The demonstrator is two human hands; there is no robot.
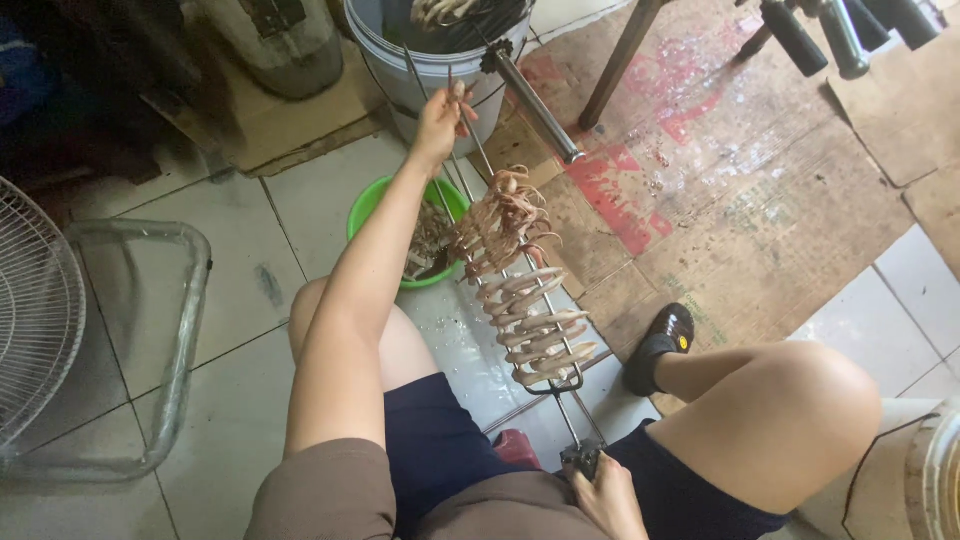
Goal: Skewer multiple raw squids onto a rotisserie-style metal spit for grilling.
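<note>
A long metal skewer rack [545,330] slants from my lap up to a white bucket [440,70]. Chicken feet [535,320] are threaded along its lower part, with a bunched cluster higher up. My left hand [443,115] is stretched out and pinches the thin rods near the bucket's side. My right hand [605,490] grips the dark handle at the rack's near end, between my knees. A green bowl [375,200] with more pieces sits on the floor under my left arm.
Flattened cardboard [760,190] covers the floor on the right, with stand legs [615,60] on it. A fan guard [35,310] and a metal frame [180,330] lie at the left. Another skewer handle [535,105] leans out of the bucket. My black shoe [662,345] rests on the cardboard edge.
</note>
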